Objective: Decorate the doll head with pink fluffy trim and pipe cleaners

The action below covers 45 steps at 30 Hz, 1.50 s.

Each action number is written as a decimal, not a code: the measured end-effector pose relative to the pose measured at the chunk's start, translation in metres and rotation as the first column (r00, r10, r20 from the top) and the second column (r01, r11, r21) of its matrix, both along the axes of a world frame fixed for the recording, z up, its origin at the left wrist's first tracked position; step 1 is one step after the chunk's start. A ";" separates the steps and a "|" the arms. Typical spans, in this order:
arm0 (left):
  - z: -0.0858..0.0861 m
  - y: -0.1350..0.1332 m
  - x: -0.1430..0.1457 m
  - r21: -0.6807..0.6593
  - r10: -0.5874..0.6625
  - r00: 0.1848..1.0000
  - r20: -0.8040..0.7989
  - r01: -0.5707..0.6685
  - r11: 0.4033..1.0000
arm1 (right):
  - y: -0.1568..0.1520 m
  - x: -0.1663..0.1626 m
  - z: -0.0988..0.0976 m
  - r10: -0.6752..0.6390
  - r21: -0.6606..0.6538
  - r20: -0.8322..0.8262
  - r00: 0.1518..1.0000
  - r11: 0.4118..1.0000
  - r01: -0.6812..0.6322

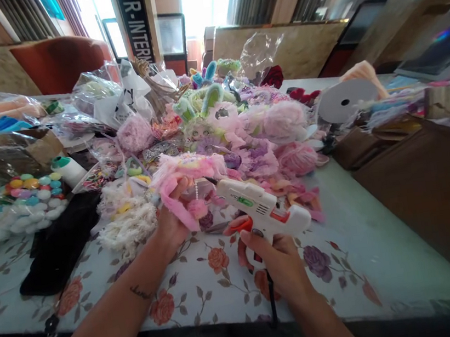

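My left hand (173, 219) is closed around a fluffy pink craft piece (189, 167) with shaggy fringe, a fuzzy pink strip, a beaded strand and a pink pompom (197, 208). My right hand (271, 251) grips a white glue gun (260, 202) by its handle, fingers at the red trigger. The dark nozzle points left, close to the pink piece; whether it touches is not clear. A black cord hangs below the handle. Left of my left hand lies a cream, shaggy yarn bundle (128, 225).
Balls of pink yarn (299, 161), ruffles and a green-eared doll (198, 127) pile up behind my hands. A brown box (427, 191) stands right, near a white spool (346, 101). On the left are a black pouch (60, 240), colourful pompoms (36, 196) and a thread cone (68, 170).
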<state>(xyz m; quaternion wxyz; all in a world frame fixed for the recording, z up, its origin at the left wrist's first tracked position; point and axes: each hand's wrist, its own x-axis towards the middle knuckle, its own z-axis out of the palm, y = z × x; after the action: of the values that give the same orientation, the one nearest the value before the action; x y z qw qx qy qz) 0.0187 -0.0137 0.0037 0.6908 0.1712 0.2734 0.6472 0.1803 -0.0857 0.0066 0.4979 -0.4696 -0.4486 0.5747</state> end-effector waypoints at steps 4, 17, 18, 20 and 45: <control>0.003 -0.001 0.000 -0.001 -0.001 1.000 0.015 0.001 1.000 | -0.007 0.000 0.000 -0.026 -0.041 0.074 0.997 0.999 0.029; -0.002 -0.004 0.002 0.062 -0.155 0.987 0.034 0.153 0.986 | -0.008 -0.001 0.003 -0.036 -0.137 0.136 0.990 0.989 0.055; -0.002 -0.004 0.003 0.061 -0.156 0.987 0.036 0.153 0.986 | -0.008 -0.001 0.003 -0.033 -0.142 0.136 0.990 0.988 0.052; -0.002 -0.004 0.003 0.059 -0.150 0.988 0.033 0.148 0.987 | -0.008 -0.001 0.003 -0.035 -0.148 0.132 0.991 0.988 0.055; -0.001 -0.003 0.002 0.020 -0.103 0.994 -0.028 0.104 0.994 | -0.007 0.000 0.000 -0.035 -0.140 0.147 0.988 0.989 0.056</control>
<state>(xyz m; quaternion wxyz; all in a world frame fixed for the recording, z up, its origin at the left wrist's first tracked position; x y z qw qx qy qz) 0.0212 -0.0172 0.0024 0.7176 0.2012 0.2666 0.6111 0.1800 -0.0923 0.0061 0.4420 -0.5549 -0.4299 0.5585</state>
